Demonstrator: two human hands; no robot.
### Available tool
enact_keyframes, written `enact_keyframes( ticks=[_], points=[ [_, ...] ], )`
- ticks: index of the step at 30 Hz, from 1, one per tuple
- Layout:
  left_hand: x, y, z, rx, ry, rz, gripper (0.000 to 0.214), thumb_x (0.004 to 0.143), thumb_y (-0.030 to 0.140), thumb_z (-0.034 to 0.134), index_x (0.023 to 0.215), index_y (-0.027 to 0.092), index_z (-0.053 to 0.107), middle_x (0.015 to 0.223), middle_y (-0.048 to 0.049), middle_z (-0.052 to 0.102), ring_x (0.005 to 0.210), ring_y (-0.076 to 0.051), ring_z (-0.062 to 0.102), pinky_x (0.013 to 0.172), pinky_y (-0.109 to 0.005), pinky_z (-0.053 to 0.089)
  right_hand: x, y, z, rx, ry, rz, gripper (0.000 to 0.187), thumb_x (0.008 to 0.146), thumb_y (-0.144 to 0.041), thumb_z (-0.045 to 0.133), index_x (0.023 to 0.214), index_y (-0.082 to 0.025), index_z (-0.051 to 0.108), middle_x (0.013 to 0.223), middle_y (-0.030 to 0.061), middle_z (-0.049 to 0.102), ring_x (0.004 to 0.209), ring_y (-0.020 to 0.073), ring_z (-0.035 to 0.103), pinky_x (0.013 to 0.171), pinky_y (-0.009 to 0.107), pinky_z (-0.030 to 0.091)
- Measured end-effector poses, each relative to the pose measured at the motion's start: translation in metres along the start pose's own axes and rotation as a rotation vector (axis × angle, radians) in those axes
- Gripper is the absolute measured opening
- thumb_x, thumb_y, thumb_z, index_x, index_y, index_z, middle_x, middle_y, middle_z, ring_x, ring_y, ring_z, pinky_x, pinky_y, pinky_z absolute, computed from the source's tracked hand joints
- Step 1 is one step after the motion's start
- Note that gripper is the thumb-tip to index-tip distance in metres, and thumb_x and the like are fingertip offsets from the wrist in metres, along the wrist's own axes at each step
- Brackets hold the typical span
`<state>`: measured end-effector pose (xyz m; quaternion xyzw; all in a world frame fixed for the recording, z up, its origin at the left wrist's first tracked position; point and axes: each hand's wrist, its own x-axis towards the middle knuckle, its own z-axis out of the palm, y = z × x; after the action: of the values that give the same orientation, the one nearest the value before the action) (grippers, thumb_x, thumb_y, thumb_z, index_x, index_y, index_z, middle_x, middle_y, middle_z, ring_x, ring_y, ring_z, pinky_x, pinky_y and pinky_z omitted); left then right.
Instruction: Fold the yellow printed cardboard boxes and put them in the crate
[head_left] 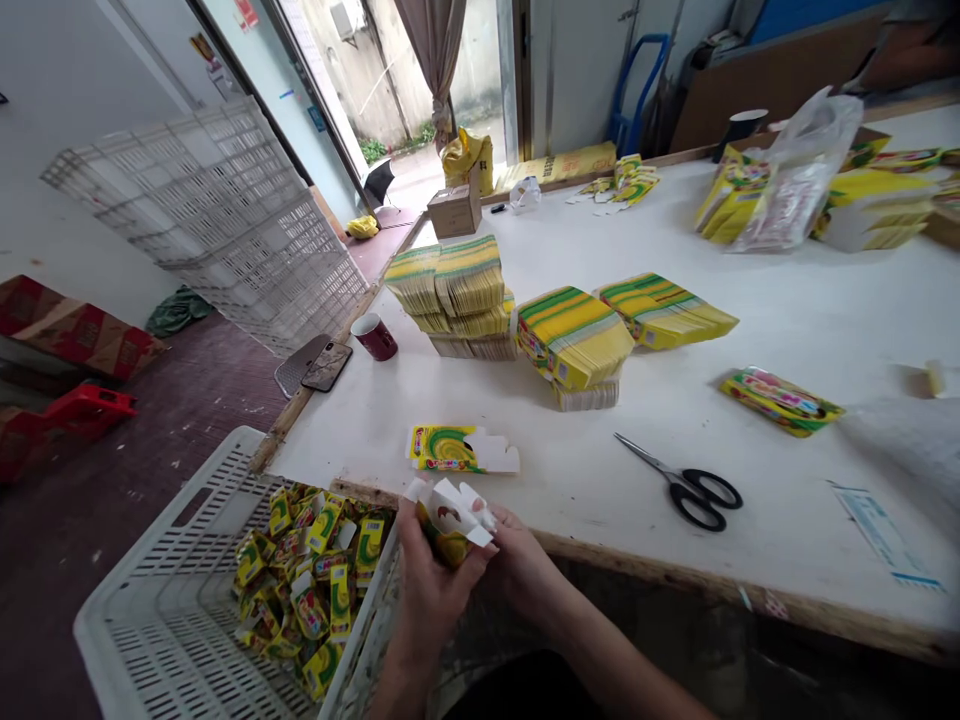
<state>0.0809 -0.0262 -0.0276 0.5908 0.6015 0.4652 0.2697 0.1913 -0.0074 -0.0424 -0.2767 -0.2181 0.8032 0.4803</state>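
Observation:
Both hands meet below the table's near edge around one small yellow-and-green carton [450,520] with its white flaps standing open. My left hand [429,580] curls round its left side. My right hand [517,560] pinches the flaps from the right. A flat, unfolded carton [459,449] lies on the white table [750,330] just beyond them. Left of my hands stands a white slatted crate [180,610] holding several folded cartons [315,580].
Stacks of flat cartons [465,290] [574,340] [664,310] fill the table's middle. Black-handled scissors [686,485] and a small packet [780,400] lie to the right. A dark red cup [375,336] and two phones [315,365] sit at the left edge. Plastic bag [795,180] and more cartons far right.

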Motion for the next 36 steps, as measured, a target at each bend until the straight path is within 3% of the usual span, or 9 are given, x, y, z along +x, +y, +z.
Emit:
enact_keyframes(
  ticks=[3,7,12,16,20,24,27,31,36],
  points=[
    [0.003,0.001,0.001,0.014,0.024,-0.005,0.081,0.068,0.044,0.075,0.132,0.021,0.032,0.132,-0.0163,0.048,0.124,-0.030,0.048,0.101,-0.044,0.041,-0.002,-0.011,-0.007,-0.093,-0.024,-0.164,0.055,0.069,-0.069,0.064,0.092,-0.019,0.064,0.087,0.0060,0.067,0.085,0.0224,0.061,0.078,0.034,0.049],
    [0.003,0.002,0.003,0.077,0.043,0.019,0.067,0.070,0.042,0.072,0.124,0.021,0.039,0.116,-0.0132,0.058,0.108,-0.027,0.059,0.090,-0.041,0.047,-0.004,-0.030,-0.004,-0.265,-0.070,-0.294,0.046,0.070,-0.061,0.069,0.094,-0.022,0.064,0.093,0.0040,0.066,0.087,0.0205,0.060,0.085,0.034,0.047],
    [-0.002,0.001,0.004,0.196,-0.111,0.101,0.061,0.068,0.028,0.073,0.118,0.021,0.037,0.099,-0.0094,0.065,0.089,-0.024,0.066,0.075,-0.035,0.052,0.001,-0.028,0.005,-0.413,0.113,-0.288,0.033,0.074,-0.049,0.069,0.076,-0.018,0.058,0.070,0.0009,0.059,0.064,0.0148,0.052,0.060,0.026,0.046],
    [-0.004,0.002,0.002,0.325,-0.146,0.059,0.053,0.065,0.024,0.070,0.110,0.021,0.042,0.089,-0.0080,0.066,0.079,-0.027,0.067,0.065,-0.036,0.051,0.007,-0.025,-0.002,-0.595,0.101,-0.248,0.026,0.072,-0.038,0.071,0.074,-0.017,0.055,0.068,-0.0009,0.055,0.062,0.0130,0.048,0.054,0.023,0.042],
    [-0.001,0.002,0.001,0.263,-0.216,-0.034,0.050,0.066,0.021,0.066,0.110,0.021,0.043,0.095,-0.0098,0.067,0.084,-0.029,0.067,0.071,-0.038,0.051,-0.001,-0.029,-0.005,-0.815,0.028,-0.375,0.018,0.081,-0.032,0.061,0.091,-0.017,0.061,0.089,0.0051,0.063,0.080,0.0189,0.058,0.074,0.031,0.050],
    [0.003,-0.006,0.002,0.158,-0.230,-0.058,0.048,0.071,0.025,0.064,0.115,0.022,0.045,0.104,-0.0120,0.065,0.096,-0.029,0.065,0.084,-0.042,0.050,-0.014,-0.027,0.003,-0.991,-0.211,-0.497,0.052,0.082,-0.010,0.054,0.132,-0.021,0.048,0.134,0.0111,0.052,0.124,0.0234,0.049,0.105,0.037,0.039],
    [0.004,-0.012,0.002,0.175,-0.134,-0.034,0.054,0.069,0.026,0.067,0.118,0.021,0.045,0.114,-0.0145,0.060,0.110,-0.031,0.059,0.093,-0.046,0.046,-0.012,-0.022,0.001,-1.035,-0.244,-0.568,0.059,0.082,-0.001,0.044,0.135,-0.024,0.049,0.141,0.0095,0.049,0.131,0.0211,0.045,0.108,0.037,0.038],
    [0.006,-0.012,-0.006,0.264,-0.080,-0.042,0.061,0.063,0.021,0.070,0.119,0.020,0.047,0.117,-0.0138,0.059,0.113,-0.032,0.056,0.096,-0.050,0.042,-0.002,-0.018,-0.016,-1.052,-0.024,-0.641,0.053,0.084,-0.003,0.042,0.133,-0.021,0.052,0.138,0.0125,0.052,0.130,0.0227,0.047,0.107,0.041,0.040],
    [0.011,-0.009,-0.018,0.346,-0.203,-0.047,0.051,0.066,0.026,0.069,0.114,0.020,0.052,0.108,-0.0104,0.065,0.101,-0.029,0.062,0.088,-0.044,0.049,-0.002,-0.023,-0.025,-1.304,-0.195,-0.553,0.060,0.086,-0.004,0.046,0.143,-0.020,0.039,0.152,0.0170,0.032,0.138,0.0259,0.036,0.106,0.040,0.040]
  ],
)
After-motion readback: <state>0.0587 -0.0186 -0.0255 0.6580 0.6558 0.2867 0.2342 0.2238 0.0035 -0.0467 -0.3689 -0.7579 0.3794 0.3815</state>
